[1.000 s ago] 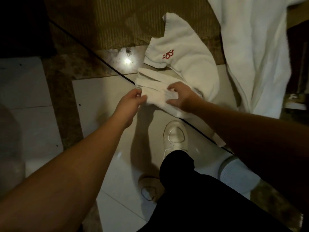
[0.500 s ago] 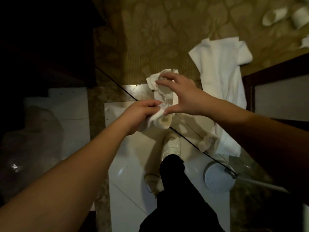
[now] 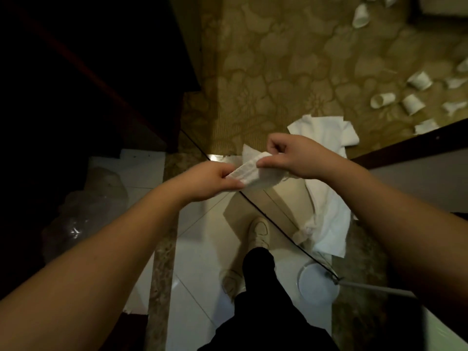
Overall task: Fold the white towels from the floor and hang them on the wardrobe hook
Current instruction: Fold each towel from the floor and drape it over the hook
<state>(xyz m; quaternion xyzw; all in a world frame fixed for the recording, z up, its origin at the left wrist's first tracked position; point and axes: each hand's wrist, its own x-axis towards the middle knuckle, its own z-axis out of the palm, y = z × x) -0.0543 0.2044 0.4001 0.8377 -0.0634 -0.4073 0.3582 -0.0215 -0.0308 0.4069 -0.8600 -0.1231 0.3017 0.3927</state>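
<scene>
A small white towel [image 3: 249,171], bunched and partly folded, hangs in the air between my hands above the floor. My left hand [image 3: 210,179] pinches its lower left edge between thumb and fingers. My right hand [image 3: 291,155] pinches its upper right edge. A larger white towel [image 3: 326,198] lies spread on the floor to the right, running from the carpet onto the tiles. No wardrobe hook is visible.
Several white paper cups [image 3: 411,103] lie scattered on the patterned carpet [image 3: 278,59] at the upper right. A black cable [image 3: 273,229] crosses the tiles by my shoe [image 3: 259,231]. A round white object [image 3: 317,283] sits at lower right, a crumpled plastic bag [image 3: 86,211] at left. Dark furniture fills the upper left.
I have stood up and lifted the small towel off the floor. Both hands now pinch its edges in the air; the large towel stays on the floor.
</scene>
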